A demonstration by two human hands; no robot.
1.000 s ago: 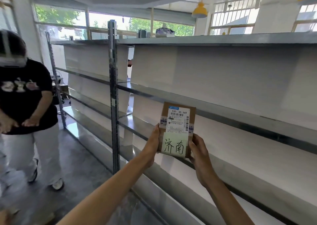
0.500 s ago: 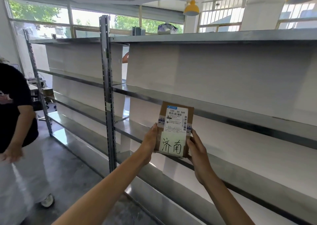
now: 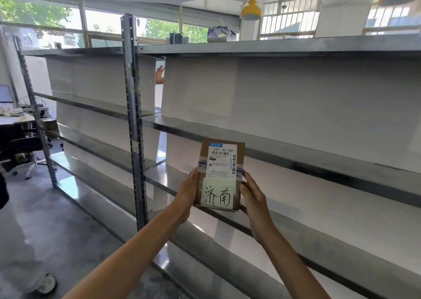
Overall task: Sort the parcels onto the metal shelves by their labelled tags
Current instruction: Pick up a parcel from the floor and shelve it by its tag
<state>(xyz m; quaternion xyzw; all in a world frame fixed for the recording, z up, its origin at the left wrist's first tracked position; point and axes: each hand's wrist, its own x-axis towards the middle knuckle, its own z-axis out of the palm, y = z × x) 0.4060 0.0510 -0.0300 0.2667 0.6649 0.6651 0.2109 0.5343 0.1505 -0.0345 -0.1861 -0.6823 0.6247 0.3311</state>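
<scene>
A small brown cardboard parcel (image 3: 222, 173) is held upright in front of the metal shelves (image 3: 296, 150). It carries a white printed shipping label and a pale handwritten tag with two black characters. My left hand (image 3: 188, 192) grips its left edge and my right hand (image 3: 254, 195) grips its right edge. The parcel hangs in the air in front of the middle shelf boards, touching none of them. The shelves behind it hold nothing that I can see.
A grey upright post (image 3: 134, 121) divides two shelf bays. White panels back the shelves. A bag (image 3: 219, 34) sits on the top board. Another person's shoe (image 3: 46, 285) shows at lower left, and a hand (image 3: 160, 75) behind the shelves. A desk and office chair (image 3: 20, 152) stand far left.
My view has swung left to right, so the person in black has slid almost out at the left. The parcel stays in both hands, held a little lower and nearer the shelves.
</scene>
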